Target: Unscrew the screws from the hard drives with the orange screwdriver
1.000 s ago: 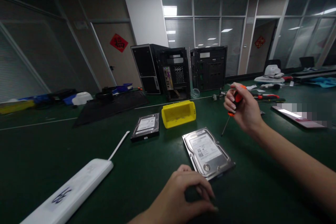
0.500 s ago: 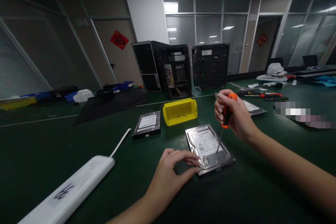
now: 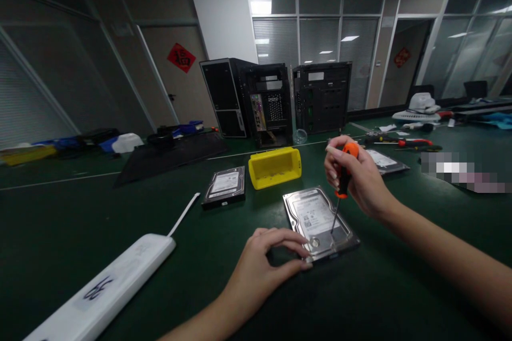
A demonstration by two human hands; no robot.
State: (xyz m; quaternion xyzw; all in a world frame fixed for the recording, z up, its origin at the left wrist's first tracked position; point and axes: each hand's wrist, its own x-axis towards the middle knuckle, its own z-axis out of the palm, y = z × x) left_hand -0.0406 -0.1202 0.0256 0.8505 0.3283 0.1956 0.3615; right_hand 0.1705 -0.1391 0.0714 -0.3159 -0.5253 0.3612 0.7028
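A silver hard drive point(image 3: 314, 213) lies label up on the green table point(image 3: 176, 282). My left hand point(image 3: 272, 256) grips its near left corner between thumb and fingers. Above its right side, my right hand point(image 3: 352, 170) is closed around an orange and black screwdriver point(image 3: 343, 184). The screwdriver's thin shaft points down, and its tip is at the dark lower part of the label. Behind the drive sits a yellow bin point(image 3: 275, 169) with small bits inside. A second hard drive point(image 3: 224, 185) lies left of the bin, and a third point(image 3: 384, 161) is partly behind my right hand.
A white power strip point(image 3: 116, 282) with a cable lies at the left front. Black computer cases point(image 3: 266, 106) stand at the back. Pliers and other hand tools point(image 3: 414, 143) lie at the right, near a white cap-like object point(image 3: 421, 104). A dark mat point(image 3: 172, 157) lies back left.
My left fingertips have shifted slightly at the drive's corner. My right fingers have moved a little on the screwdriver handle, whose tip stays on the drive.
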